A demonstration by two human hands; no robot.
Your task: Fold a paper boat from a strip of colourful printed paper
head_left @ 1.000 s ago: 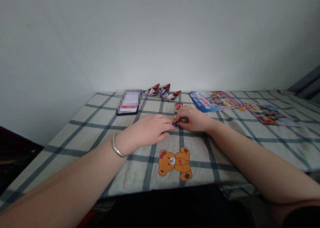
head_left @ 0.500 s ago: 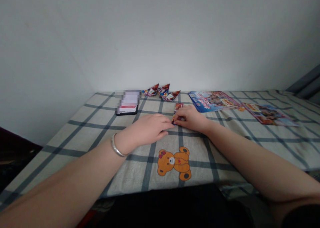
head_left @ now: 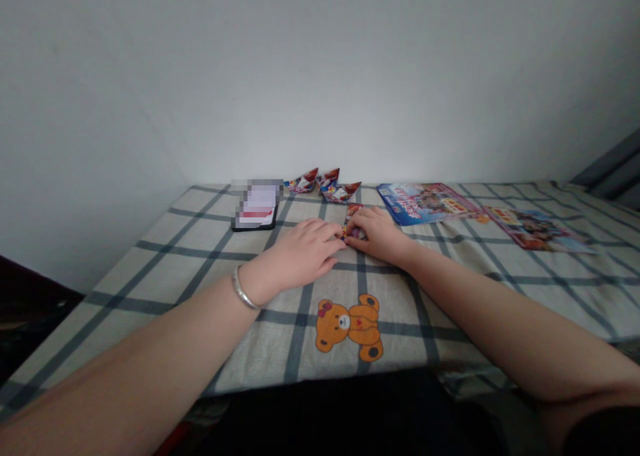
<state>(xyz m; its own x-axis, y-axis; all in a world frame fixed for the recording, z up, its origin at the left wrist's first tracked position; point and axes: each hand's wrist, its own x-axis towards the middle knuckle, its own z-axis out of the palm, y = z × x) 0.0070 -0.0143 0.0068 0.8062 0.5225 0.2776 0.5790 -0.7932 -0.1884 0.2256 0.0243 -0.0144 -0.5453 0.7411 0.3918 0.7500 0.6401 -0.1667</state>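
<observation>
A small folded piece of printed paper [head_left: 355,209] lies on the tablecloth, mostly covered by my fingers. My right hand [head_left: 379,234] rests over it from the right, fingers bent and closed on its near edge. From the left, my left hand [head_left: 307,251] reaches to the same paper, its fingers stretched out and the fingertips at the paper's left edge. A silver bangle circles my left wrist. Just beyond the hands stand folded paper boats [head_left: 341,191] in the same kind of colourful print, with another boat [head_left: 303,182] beside them.
A phone [head_left: 256,206] with a blurred screen lies left of the boats. To the right are a printed booklet [head_left: 425,202] and a printed sheet [head_left: 537,229]. The checked tablecloth [head_left: 210,269] bears a teddy bear picture [head_left: 349,326] near the front edge. A wall rises behind.
My left hand has shifted slightly right and away from me, closer to my right hand. My right hand and the folded paper have moved slightly left.
</observation>
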